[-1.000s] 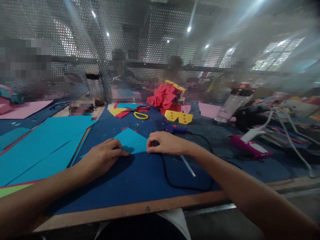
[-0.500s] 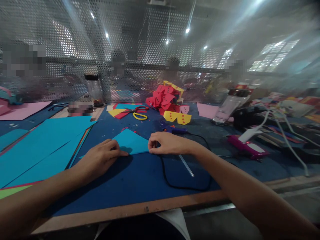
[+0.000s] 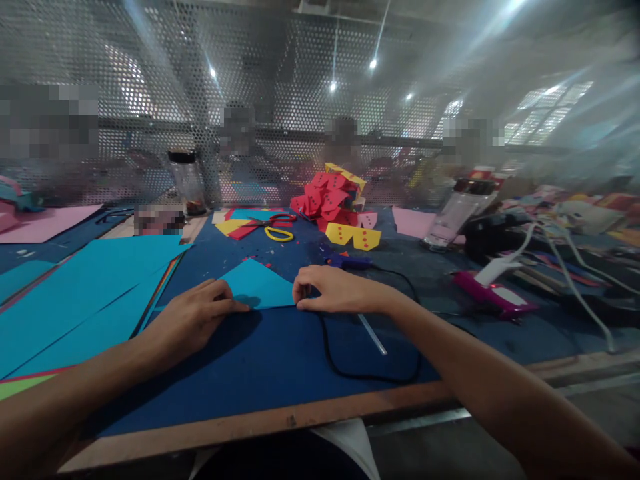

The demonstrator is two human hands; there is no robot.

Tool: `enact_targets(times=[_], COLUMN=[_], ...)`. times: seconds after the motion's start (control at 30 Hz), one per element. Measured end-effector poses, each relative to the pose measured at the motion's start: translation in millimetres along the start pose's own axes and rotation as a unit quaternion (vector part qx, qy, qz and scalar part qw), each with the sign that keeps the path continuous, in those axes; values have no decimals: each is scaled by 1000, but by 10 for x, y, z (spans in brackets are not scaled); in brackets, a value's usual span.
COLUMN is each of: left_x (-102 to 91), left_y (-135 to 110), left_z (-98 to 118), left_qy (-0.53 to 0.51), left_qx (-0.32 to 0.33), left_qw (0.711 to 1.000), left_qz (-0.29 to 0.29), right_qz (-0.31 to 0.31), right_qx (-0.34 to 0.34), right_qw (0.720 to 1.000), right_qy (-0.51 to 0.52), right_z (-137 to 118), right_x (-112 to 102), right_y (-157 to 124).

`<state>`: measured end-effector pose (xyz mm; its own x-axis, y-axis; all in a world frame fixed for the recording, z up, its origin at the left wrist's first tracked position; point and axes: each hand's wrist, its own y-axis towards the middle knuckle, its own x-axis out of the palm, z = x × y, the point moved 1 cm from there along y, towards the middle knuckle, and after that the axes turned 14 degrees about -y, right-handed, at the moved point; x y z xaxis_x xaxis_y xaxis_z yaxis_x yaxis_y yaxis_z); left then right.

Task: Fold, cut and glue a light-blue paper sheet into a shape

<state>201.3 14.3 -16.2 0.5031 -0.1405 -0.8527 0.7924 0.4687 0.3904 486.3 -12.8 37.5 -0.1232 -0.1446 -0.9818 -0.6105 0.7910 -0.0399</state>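
A folded piece of cyan paper (image 3: 256, 283) lies flat on the dark blue table mat (image 3: 270, 360). My left hand (image 3: 193, 317) rests on its near left edge, fingers curled and pressing the paper down. My right hand (image 3: 327, 290) pinches the paper's near right corner with curled fingers. A black cable (image 3: 350, 363) loops on the mat just below my right wrist.
Large cyan sheets (image 3: 75, 293) lie at the left. Behind are scissors with yellow and red handles (image 3: 277, 227), a pile of red and yellow folded paper pieces (image 3: 337, 203), a blue glue gun (image 3: 345, 261), a pink glue gun (image 3: 495, 293) and a clear bottle (image 3: 450, 217). A perforated metal screen stands at the back, with people behind it.
Both hands stay on the cyan paper with only slight shifts; the camera view has tilted a little.
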Motion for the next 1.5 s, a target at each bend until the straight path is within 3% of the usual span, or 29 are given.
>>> enact_targets(times=[0.73, 1.5], left_x=[-19, -15], left_y=[-18, -25], left_z=[-43, -61], left_qy=[-22, -24], left_qx=[4, 6], left_qw=[1000, 1000], left_qz=[-9, -17], right_qz=[35, -41], right_qx=[16, 48], right_qw=[999, 996], right_qy=[-9, 60], right_z=[32, 107], right_x=[130, -29], right_y=[79, 2])
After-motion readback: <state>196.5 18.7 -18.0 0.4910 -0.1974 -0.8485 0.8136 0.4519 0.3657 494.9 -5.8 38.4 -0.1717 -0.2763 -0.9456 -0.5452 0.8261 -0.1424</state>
